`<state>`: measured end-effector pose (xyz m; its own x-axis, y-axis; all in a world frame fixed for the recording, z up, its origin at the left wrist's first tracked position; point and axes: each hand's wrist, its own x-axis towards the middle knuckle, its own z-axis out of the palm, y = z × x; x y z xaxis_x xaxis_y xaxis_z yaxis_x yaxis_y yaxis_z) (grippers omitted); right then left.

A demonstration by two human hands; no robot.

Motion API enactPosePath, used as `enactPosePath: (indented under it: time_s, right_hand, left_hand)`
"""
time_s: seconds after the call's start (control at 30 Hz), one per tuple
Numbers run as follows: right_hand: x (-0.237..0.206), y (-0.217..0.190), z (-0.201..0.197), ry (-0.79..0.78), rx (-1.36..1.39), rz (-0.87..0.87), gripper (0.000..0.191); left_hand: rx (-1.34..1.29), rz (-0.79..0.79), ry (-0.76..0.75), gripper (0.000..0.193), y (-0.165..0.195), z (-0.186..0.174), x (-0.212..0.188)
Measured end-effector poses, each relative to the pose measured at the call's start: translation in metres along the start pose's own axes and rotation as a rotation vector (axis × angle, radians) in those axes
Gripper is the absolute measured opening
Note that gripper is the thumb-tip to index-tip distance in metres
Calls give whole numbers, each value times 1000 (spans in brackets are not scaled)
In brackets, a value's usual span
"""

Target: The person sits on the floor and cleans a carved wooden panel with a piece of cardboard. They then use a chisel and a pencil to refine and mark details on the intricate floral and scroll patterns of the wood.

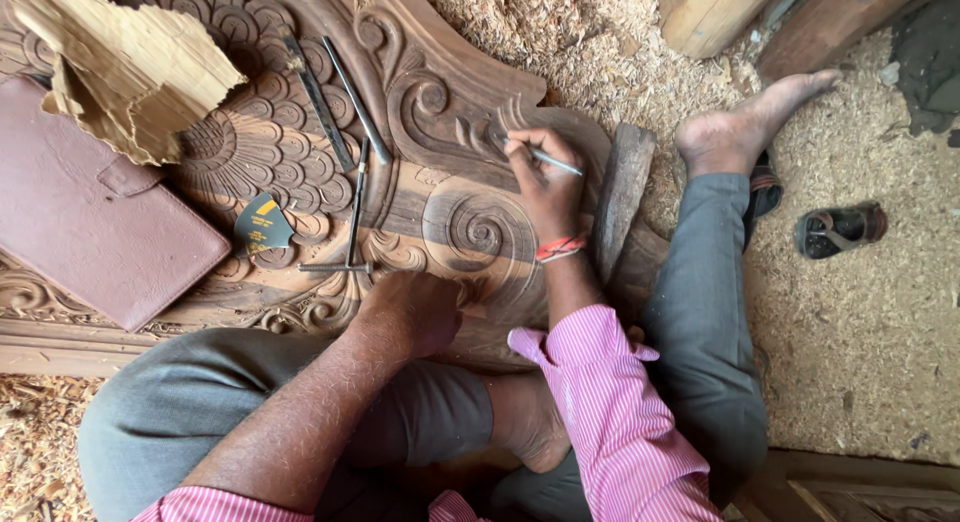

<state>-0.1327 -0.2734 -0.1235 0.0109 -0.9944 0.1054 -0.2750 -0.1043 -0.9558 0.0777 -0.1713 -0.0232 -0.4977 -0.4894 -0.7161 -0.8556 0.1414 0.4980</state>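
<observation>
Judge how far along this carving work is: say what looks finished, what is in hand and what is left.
Done: the fan and scale pattern and the spiral scroll on the carved wooden panel look fully cut.
In hand: the right hand holds a pencil to the curl beside the scroll; the left hand rests on the panel's edge.
Left: the plain band between the carved areas is smooth. Chisels lie idle.

Head camera looks steeply down, close over the carved wooden panel [440, 212].
</observation>
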Motion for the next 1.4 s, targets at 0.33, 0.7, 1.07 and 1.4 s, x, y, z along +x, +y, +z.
enactPosePath:
  time_s: [0.33,0.7,1.07,1.4]
  right_hand:
    - [13,0,6,18,-100,7,8]
    - [12,-10,-4,-95,-114,-8,6]
    - [0,8,-30,-179,-126,78,7]
    - [-7,24,-39,-118,-246,151,10]
  left_hand:
    - [-20,21,43,34,-2,3,1]
    - [-26,-8,-21,34,5,-11,-5]
    - [-15,54,125,31,-12,38,25]
    - [67,89,77,38,-9,43,51]
